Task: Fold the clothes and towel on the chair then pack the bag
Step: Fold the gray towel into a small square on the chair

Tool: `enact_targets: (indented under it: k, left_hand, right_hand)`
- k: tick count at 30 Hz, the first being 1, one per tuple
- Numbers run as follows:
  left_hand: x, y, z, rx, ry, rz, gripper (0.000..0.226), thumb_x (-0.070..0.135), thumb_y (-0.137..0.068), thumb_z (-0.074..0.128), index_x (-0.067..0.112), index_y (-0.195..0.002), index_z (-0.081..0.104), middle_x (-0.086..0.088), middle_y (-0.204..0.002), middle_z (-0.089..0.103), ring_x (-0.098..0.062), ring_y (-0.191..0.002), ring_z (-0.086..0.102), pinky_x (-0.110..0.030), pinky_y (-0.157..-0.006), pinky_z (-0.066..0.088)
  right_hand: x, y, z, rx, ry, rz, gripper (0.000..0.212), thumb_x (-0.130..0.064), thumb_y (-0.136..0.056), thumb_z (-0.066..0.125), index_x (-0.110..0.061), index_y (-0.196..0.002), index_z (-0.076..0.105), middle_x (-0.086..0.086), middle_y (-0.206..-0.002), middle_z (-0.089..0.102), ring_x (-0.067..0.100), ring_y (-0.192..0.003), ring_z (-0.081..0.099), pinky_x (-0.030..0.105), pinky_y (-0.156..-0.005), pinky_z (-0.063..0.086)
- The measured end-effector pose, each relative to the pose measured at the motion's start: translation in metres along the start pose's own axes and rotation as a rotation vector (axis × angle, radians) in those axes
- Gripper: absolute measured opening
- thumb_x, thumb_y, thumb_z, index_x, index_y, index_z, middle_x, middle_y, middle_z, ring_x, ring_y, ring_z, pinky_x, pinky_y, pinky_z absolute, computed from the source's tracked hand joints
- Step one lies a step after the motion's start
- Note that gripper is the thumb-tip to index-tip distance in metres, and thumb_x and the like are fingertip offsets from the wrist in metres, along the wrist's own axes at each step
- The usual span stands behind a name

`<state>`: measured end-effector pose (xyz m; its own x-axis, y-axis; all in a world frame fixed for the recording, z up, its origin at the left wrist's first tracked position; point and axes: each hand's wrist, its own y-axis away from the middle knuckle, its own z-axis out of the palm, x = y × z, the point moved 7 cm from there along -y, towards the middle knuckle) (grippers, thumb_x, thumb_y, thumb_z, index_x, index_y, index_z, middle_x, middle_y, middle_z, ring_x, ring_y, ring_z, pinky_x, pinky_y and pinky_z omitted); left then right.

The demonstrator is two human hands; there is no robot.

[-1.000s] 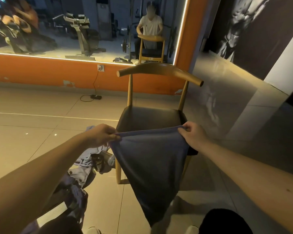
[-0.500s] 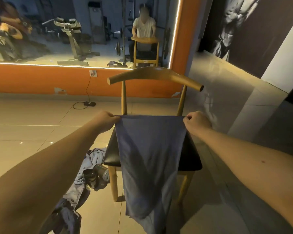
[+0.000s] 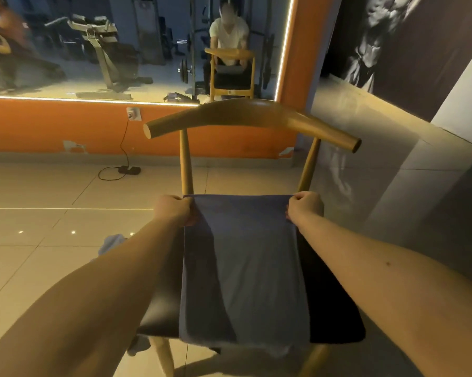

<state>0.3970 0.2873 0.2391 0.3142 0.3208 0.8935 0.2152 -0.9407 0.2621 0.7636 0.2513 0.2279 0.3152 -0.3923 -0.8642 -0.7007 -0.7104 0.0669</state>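
Crumpled pale-blue cloth (image 3: pixel 111 242) on glossy tiled floor (image 3: pixel 39 268). Left hand (image 3: pixel 175 210) pinches the towel's (image 3: pixel 243 268) far left corner. Towel: soft matte blue-grey rectangle, flat on the chair's (image 3: pixel 251 115) black padded seat, near edge drooping over the front. Right hand (image 3: pixel 304 208) pinches the far right corner. Chair back: smooth curved wood.

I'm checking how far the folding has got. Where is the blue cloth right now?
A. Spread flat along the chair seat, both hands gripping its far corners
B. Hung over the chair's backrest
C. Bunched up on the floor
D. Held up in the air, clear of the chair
A: the blue cloth lies along the chair seat, with the left hand and right hand gripping its far corners.
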Motion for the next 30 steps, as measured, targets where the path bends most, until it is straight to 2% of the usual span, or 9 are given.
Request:
enact_targets:
  k: [5,10,12,15,17,20,24,27,30]
  left_hand:
    - [-0.013,-0.059,0.032,0.035,0.005,-0.025,0.026,0.028,-0.099,0.067,0.004,-0.105,0.071,-0.016,-0.094,0.075,-0.03,-0.081,0.076,-0.046,-0.078,0.064]
    - [-0.029,-0.09,0.053,0.102,-0.029,0.0,0.029,0.03,-0.098,0.067,0.007,-0.116,0.069,-0.012,-0.108,0.072,-0.028,-0.098,0.07,-0.04,-0.092,0.057]
    - [-0.032,-0.09,0.061,0.093,-0.085,0.024,0.027,0.025,-0.097,0.066,0.012,-0.121,0.066,-0.01,-0.111,0.07,-0.027,-0.103,0.068,-0.04,-0.093,0.055]
    - [-0.026,-0.074,0.076,-0.011,-0.208,0.151,0.039,0.014,-0.096,0.062,0.014,-0.135,0.056,-0.008,-0.12,0.065,-0.026,-0.116,0.062,-0.041,-0.103,0.05]
    - [-0.022,-0.057,0.083,-0.08,-0.311,0.232,0.049,0.009,-0.098,0.06,0.013,-0.145,0.048,-0.009,-0.133,0.06,-0.026,-0.127,0.057,-0.041,-0.11,0.044]
    - [-0.026,-0.032,0.081,-0.18,-0.394,0.312,0.054,0.013,-0.098,0.062,0.014,-0.149,0.047,-0.007,-0.141,0.057,-0.024,-0.131,0.055,-0.041,-0.113,0.043]
    - [-0.042,0.02,0.049,-0.155,-0.512,0.419,0.035,0.031,-0.097,0.065,0.021,-0.13,0.064,0.0,-0.127,0.064,-0.019,-0.12,0.059,-0.048,-0.106,0.05]
    - [-0.072,0.087,0.018,-0.042,-0.431,0.427,0.032,0.04,-0.096,0.066,0.023,-0.124,0.061,0.006,-0.112,0.062,-0.012,-0.101,0.061,-0.037,-0.094,0.054]
    - [-0.108,0.159,-0.011,0.062,-0.338,0.359,0.021,0.039,-0.095,0.069,0.027,-0.107,0.056,0.013,-0.096,0.057,-0.006,-0.087,0.059,-0.028,-0.08,0.051]
  right_hand:
    - [0.002,-0.023,0.03,0.034,0.083,-0.078,0.023,-0.018,-0.099,0.06,-0.012,-0.116,0.073,0.009,-0.114,0.072,0.032,-0.107,0.069,0.042,-0.097,0.056]
    - [0.013,-0.041,0.06,-0.064,0.15,-0.152,0.028,-0.013,-0.103,0.051,-0.008,-0.126,0.067,0.014,-0.124,0.068,0.032,-0.118,0.061,0.037,-0.102,0.048]
    - [0.017,-0.043,0.071,-0.148,0.222,-0.206,0.039,-0.011,-0.102,0.049,-0.011,-0.14,0.056,0.011,-0.133,0.064,0.03,-0.124,0.058,0.035,-0.104,0.046]
    - [0.024,-0.035,0.089,-0.368,0.333,-0.284,0.066,-0.007,-0.097,0.05,-0.018,-0.159,0.029,0.005,-0.15,0.05,0.027,-0.137,0.048,0.037,-0.113,0.04]
    - [0.022,-0.026,0.091,-0.424,0.44,-0.361,0.06,-0.007,-0.097,0.05,-0.016,-0.155,0.038,0.007,-0.15,0.049,0.028,-0.137,0.047,0.036,-0.114,0.038]
    - [0.012,-0.009,0.07,-0.328,0.334,-0.422,0.043,-0.006,-0.098,0.05,-0.015,-0.139,0.058,0.007,-0.136,0.061,0.024,-0.127,0.055,0.028,-0.106,0.042]
    - [0.015,0.044,0.028,-0.285,0.118,-0.4,0.03,-0.006,-0.099,0.054,-0.017,-0.126,0.065,0.0,-0.124,0.065,0.009,-0.11,0.058,0.01,-0.082,0.042]
    - [0.037,0.104,-0.012,-0.288,-0.003,-0.393,0.022,-0.012,-0.099,0.061,-0.02,-0.118,0.066,-0.006,-0.111,0.068,0.006,-0.104,0.064,0.015,-0.083,0.048]
    - [0.077,0.165,-0.052,-0.276,-0.052,-0.388,0.014,-0.018,-0.097,0.066,-0.028,-0.107,0.066,-0.008,-0.096,0.07,0.007,-0.089,0.069,0.02,-0.076,0.055]
